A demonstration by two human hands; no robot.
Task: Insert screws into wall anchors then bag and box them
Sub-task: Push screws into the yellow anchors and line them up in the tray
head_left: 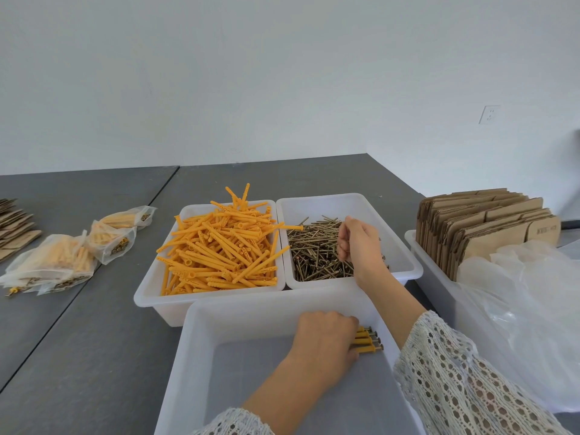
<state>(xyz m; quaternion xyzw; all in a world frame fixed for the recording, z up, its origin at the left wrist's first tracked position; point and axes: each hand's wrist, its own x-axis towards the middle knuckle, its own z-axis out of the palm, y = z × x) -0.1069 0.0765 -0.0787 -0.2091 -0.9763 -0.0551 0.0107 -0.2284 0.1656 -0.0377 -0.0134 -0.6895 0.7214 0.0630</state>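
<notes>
A white bin holds a heap of orange wall anchors. Beside it on the right, a second white bin is filled with brass-coloured screws. My right hand hovers over the screws with fingers curled, pinching what looks like a screw. In the near white bin, my left hand is closed around a bundle of orange anchors with screws in them; their heads stick out to the right.
Several filled plastic bags of anchors lie on the grey table at the left, next to flat cardboard pieces. At the right, a bin holds folded cardboard boxes and loose clear bags.
</notes>
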